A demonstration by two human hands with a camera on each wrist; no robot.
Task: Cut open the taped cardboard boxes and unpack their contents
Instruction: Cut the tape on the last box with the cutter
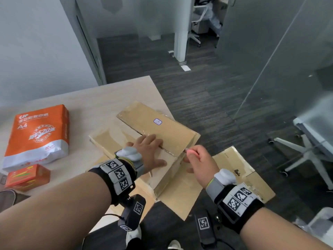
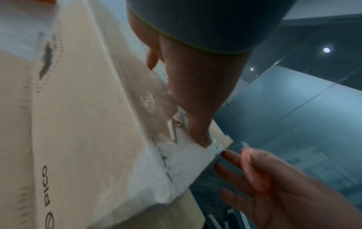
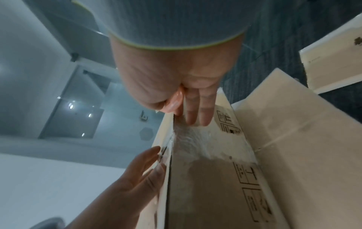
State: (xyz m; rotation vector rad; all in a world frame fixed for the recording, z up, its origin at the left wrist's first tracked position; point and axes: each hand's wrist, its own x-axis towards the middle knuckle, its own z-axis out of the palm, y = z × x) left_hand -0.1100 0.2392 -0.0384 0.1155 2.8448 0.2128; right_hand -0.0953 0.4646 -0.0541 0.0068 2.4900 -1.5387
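Head view shows the cutting step in hand: the taped cardboard box [image 1: 144,134] lies on the desk [image 1: 100,98], near its corner. The left hand [image 1: 147,150] rests flat on the lid with fingers spread, steadying it. The right hand [image 1: 198,159] pinches a small pink cutter [image 1: 190,151] at the near end of the taped seam [image 1: 167,150]. Part of the seam looks parted; next, I judge, the blade must run the remaining tape, clear of the left fingers.

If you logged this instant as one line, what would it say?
phase: slitting tape | left hand: flat on cardboard box top | right hand: grips pink cutter at box's near edge | seam: partly open
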